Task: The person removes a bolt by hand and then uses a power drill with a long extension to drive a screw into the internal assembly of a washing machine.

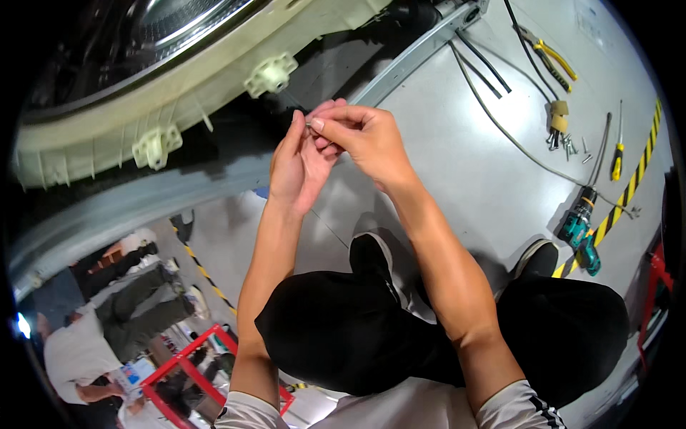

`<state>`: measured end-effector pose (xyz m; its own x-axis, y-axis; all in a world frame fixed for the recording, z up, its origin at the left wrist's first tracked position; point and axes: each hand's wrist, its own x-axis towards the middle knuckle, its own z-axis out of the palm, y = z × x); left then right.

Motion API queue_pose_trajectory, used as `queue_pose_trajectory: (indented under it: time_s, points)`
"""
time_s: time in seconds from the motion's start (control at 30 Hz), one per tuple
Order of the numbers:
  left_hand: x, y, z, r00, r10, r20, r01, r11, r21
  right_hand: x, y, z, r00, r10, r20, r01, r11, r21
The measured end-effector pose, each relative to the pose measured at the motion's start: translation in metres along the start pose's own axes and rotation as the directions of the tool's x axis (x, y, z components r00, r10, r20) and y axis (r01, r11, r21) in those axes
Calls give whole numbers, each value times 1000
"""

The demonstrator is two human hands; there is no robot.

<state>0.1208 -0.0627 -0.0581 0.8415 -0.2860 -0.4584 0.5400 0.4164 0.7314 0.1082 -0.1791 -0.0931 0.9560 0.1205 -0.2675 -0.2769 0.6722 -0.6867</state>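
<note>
Head view, looking down over crouched knees in black trousers (pixel 343 336). Both hands up in the middle of the shot, pressed together over one tiny dark part (pixel 300 112). Left hand (pixel 296 168) with fingers mostly straight and pointing up, palm turned toward the other hand, fingertip area resting against that small dark bit. Right hand (pixel 361 136) curled in from the right, thumb and forefinger pinched closed on the same little piece, other fingers tucked loosely. Too small to say what the piece is, maybe a clip or a wire end, can't tell. Sits just in front of the cream plastic washer tub (pixel 164 114), close to a cream lug (pixel 271 74) on its rim, apart from it as far as visible.

Off to the right on the grey floor (pixel 457 157): yellow-handled pliers (pixel 547 53), a yellow-handled screwdriver (pixel 617 154), a scatter of screws (pixel 568 143), a teal cordless drill (pixel 582 232) lying by the black-and-yellow floor tape (pixel 629 189). All well apart from the hands. Grey cable (pixel 500 129) snaking across the floor. Another person (pixel 78 350) in a white shirt at lower left, next to a red frame (pixel 182 357).
</note>
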Motion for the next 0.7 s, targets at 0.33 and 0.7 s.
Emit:
queue_pose_trajectory:
  time_s: [0.33, 0.7]
  points:
    - [59, 31, -33, 895, 283, -344, -211, 950, 231, 8, 5, -41, 973, 32, -229, 18, 977, 212]
    - [97, 49, -36, 851, 451, -269, -359, 873, 330, -55, -35, -97, 785, 36, -618, 39, 994, 107]
